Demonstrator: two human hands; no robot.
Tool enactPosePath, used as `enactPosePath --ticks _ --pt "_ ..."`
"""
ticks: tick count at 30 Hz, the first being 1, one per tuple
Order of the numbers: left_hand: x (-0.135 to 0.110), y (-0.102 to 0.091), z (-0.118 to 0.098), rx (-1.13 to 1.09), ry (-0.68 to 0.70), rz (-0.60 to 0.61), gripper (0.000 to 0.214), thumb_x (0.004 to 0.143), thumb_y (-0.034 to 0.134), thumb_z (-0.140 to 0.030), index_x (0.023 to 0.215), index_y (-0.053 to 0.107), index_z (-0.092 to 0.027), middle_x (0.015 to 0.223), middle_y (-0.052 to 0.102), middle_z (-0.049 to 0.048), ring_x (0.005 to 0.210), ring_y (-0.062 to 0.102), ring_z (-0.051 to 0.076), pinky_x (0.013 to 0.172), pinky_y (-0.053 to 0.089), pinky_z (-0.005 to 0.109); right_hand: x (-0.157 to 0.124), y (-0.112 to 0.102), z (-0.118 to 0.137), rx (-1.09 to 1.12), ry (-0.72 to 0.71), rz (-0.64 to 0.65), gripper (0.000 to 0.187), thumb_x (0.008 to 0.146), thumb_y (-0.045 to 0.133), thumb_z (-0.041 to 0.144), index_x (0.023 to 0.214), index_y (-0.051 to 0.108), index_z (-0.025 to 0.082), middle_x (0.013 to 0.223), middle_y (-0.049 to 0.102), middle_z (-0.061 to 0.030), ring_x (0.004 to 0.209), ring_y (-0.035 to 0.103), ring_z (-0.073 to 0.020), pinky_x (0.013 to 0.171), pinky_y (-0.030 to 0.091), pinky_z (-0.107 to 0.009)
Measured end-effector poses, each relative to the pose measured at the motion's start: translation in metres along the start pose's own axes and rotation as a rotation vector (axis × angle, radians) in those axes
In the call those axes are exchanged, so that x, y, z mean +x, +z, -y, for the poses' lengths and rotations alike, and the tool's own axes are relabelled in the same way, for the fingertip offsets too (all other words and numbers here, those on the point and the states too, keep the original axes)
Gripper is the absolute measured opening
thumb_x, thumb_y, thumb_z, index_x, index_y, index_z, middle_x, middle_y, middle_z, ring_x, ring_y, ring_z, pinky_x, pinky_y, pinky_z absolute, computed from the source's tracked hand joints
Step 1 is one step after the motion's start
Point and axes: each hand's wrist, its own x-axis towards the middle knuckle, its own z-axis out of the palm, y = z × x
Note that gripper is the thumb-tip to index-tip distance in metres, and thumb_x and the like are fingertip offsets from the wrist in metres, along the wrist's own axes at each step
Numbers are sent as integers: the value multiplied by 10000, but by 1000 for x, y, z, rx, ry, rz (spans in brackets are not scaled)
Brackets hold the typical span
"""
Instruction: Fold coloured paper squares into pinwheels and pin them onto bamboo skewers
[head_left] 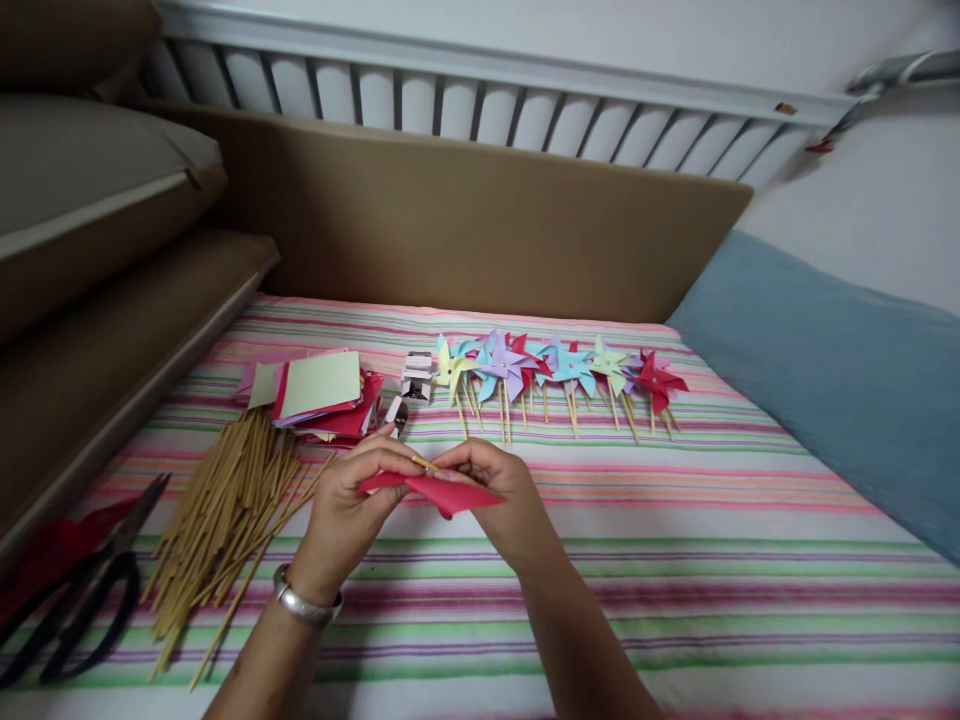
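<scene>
In the middle of the head view, both my hands are closed at a red paper pinwheel (457, 495) held above the striped cloth. My left hand (360, 490) grips its left side, with fingers at the end of a thin wooden stick (425, 463). My right hand (499, 490) pinches the paper's right side near the same stick. Most of the stick is hidden by fingers and paper. Just beyond my left hand stand small open boxes (416, 378), whose contents are too small to make out. Left of it lies a pile of wooden sticks (225, 500).
Several finished paper pinwheels (506, 362) lie in a row at the back. Stacked coloured paper sheets (322, 385) sit behind the sticks. Black-handled scissors (94, 590) lie at the far left. Brown cushions (112, 300), a brown board (480, 230) and blue fabric (810, 370) border the striped cloth (675, 600).
</scene>
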Motion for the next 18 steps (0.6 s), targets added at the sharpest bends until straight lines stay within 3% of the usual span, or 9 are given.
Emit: enactPosePath --ticks 18 --pt "-1 2 2 2 -53 0 66 743 646 -164 745 686 -216 789 713 21 783 646 175 1034 323 457 2 2 -2 -69 -43 -39 91 677 694 262 703 649 187 609 619 -12 548 587 -139 476 470 -245"
